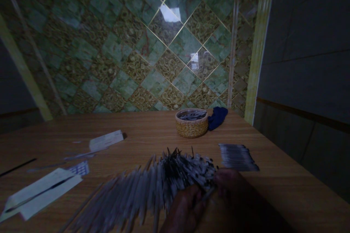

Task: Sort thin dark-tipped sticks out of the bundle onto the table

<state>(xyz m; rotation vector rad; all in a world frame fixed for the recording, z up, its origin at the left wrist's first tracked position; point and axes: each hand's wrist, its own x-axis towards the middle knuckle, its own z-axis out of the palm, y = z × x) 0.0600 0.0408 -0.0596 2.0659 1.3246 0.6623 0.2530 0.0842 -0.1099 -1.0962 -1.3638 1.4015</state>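
My left hand (185, 204) is closed at the near right side of a large heap of pens (136, 189). Close beside it, my right hand (228, 182) is also closed, its fingers dark and blurred. Between the two hands runs a thin grey pen (209, 193), gripped at both ends. The heaped pens have pale, see-through barrels and fan out to the left. Many dark tips or caps bunch at the heap's upper right. A neat row of pens (237, 157) lies side by side to the right of my right hand.
Behind the heap stands a woven basket (191, 129) with pens in it, a dark blue cloth (218, 117) against it. At left lie a white box (106, 140), a flattened white carton (51, 194) and a black stick (18, 167). A tiled wall (169, 43) rises behind the table.
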